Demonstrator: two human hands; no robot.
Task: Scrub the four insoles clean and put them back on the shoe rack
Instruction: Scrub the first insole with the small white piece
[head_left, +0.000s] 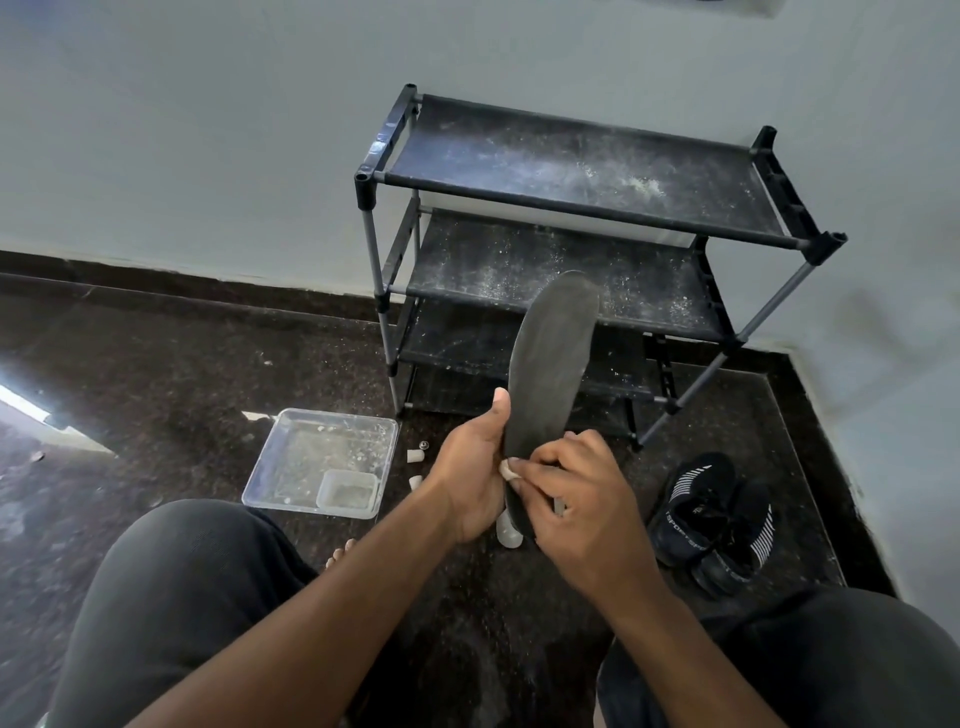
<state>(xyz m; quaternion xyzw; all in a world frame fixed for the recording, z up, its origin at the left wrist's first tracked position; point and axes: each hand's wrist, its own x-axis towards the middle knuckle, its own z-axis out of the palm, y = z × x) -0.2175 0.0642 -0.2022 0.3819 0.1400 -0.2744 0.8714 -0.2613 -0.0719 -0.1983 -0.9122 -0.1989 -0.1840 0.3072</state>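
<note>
In the head view, we read "SPORT" printed in white on the black shoes (714, 522) at near right on the floor. We hold one dark insole (550, 374) upright in front of the shoe rack (587, 208); its long axis runs near to far, toe end pointing up and slightly right. Our left hand (475, 480) grips its left edge, thumb raised along it. Our right hand (582, 501) pinches a small white piece (508, 469) against the heel end. A clear tray (322, 462) lies at left.
</note>
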